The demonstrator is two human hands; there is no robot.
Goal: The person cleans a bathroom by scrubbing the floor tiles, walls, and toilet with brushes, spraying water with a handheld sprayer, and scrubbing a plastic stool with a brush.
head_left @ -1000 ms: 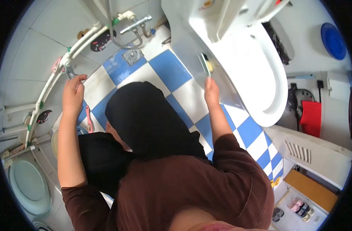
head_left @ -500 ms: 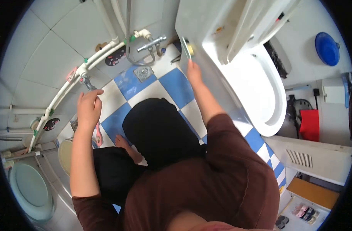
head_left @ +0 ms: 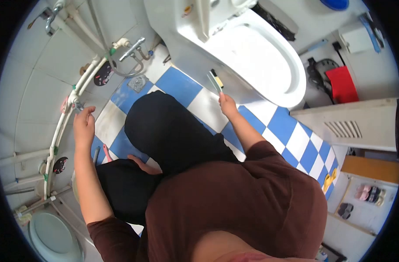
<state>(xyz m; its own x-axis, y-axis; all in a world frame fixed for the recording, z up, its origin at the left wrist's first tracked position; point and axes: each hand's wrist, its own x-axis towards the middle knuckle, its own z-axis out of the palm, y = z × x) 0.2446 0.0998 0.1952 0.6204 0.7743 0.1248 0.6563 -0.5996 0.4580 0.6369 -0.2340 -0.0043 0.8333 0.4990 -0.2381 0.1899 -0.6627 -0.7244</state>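
Note:
My right hand (head_left: 227, 106) grips the lower end of a scrubber (head_left: 217, 80) that has a pale flat strip and a yellow sponge-like head with a black end. Its head is beside the side wall of the white toilet-like basin unit (head_left: 182, 46); contact cannot be made out. My left hand (head_left: 83, 129) is raised at the left wall, fingers apart and partly curled, just below a small metal tap (head_left: 78, 106) on the white pipes (head_left: 62, 131). Whether the fingertips touch the tap is unclear.
Blue and white floor tiles (head_left: 177, 85) lie around my black-clad knees. A shower mixer (head_left: 131, 49) with hose hangs ahead. A pink-handled tool (head_left: 107, 153) is by my left leg. At right are a red dustpan-like item (head_left: 342, 84) and a vented door (head_left: 352, 126). A pale green lid (head_left: 53, 233) is lower left.
My view has turned and shifted right. My right hand has brought the scrubber nearer along the unit's side. My left hand remains near the tap, its fingers more spread.

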